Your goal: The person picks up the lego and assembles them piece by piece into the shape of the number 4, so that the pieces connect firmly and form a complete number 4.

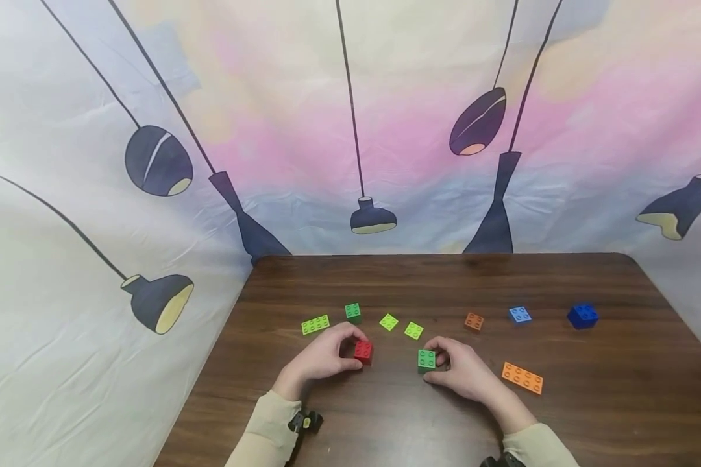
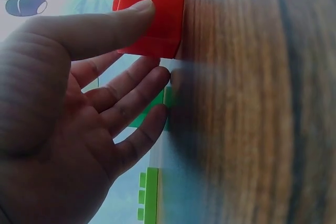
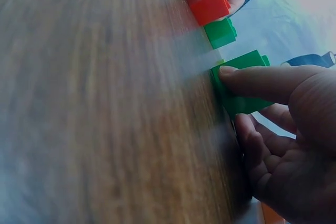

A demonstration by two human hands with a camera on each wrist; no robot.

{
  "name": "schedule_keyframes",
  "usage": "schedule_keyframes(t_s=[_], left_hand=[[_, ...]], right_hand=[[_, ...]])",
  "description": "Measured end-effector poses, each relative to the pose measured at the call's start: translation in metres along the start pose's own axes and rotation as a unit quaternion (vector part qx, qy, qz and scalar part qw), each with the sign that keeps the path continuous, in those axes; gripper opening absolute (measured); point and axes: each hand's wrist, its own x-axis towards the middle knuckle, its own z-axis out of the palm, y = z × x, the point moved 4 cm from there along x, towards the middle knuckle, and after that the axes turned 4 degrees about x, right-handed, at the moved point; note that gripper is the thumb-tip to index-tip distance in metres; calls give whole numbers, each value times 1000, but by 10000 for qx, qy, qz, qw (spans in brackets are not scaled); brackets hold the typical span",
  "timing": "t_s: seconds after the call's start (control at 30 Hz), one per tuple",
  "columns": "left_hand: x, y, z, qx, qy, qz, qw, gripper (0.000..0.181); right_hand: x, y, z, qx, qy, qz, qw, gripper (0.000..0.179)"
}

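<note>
My left hand (image 1: 325, 353) pinches a red toy brick (image 1: 363, 351) between thumb and fingers, studs up, at the table surface. In the left wrist view the thumb lies flat along a side of the red brick (image 2: 165, 27), and the other fingers spread below it. To the right, my right hand (image 1: 461, 368) grips a green brick (image 1: 426, 360) with studs up. The right wrist view has the thumb on one face of this green brick (image 3: 244, 87), low at the wood. A gap separates the two held bricks.
Behind the hands lie a long lime brick (image 1: 315, 324), another green brick (image 1: 353, 312), two small lime bricks (image 1: 388, 322), a brown brick (image 1: 474, 322), a light blue brick (image 1: 520, 315) and a dark blue brick (image 1: 583, 316). A long orange brick (image 1: 522, 377) lies right of my right hand.
</note>
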Motion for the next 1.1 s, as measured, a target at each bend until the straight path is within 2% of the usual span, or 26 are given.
schedule_keyframes(t_s=[0.3, 0.57, 0.83, 1.1], left_hand=[[-2, 2, 0, 48, -54, -30, 10000, 39], [-5, 1, 2, 160, -102, -17, 9998, 37], [-3, 2, 0, 5, -134, -38, 9999, 36], [-2, 1, -3, -256, -20, -65, 9996, 34]], right_hand=[[-2, 3, 1, 188, 81, -45, 9998, 40], [-4, 2, 4, 273, -117, 1, 9996, 43], [-5, 3, -2, 301, -199, 97, 9993, 45], [-2, 3, -4, 269, -182, 188, 9993, 44]])
